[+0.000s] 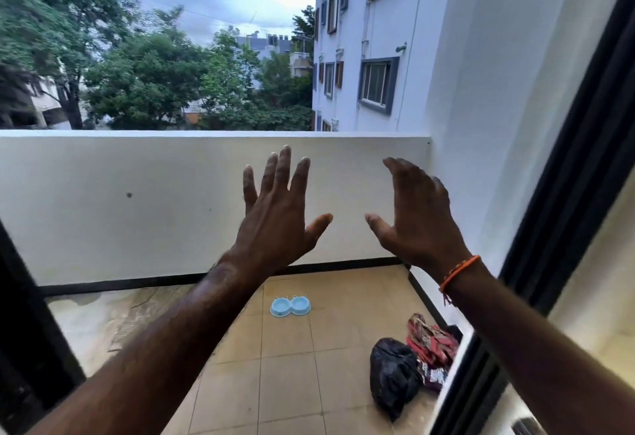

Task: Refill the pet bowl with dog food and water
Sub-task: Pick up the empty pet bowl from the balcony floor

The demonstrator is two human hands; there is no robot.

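Observation:
A light blue double pet bowl (290,306) lies on the tan balcony tiles near the far wall, both of its wells looking empty. My left hand (278,214) is raised in front of me with fingers spread and straight, holding nothing. My right hand (417,218) is raised beside it, fingers relaxed and slightly bent, also holding nothing; an orange thread band circles its wrist. Both hands hover well above the bowl. A red patterned bag (431,343) lies on the floor at the right.
A black plastic bag (393,374) sits on the tiles beside the red bag. A white parapet wall (137,201) bounds the balcony. Black door frames stand at left (31,324) and right (563,173). The floor at left (103,314) looks wet.

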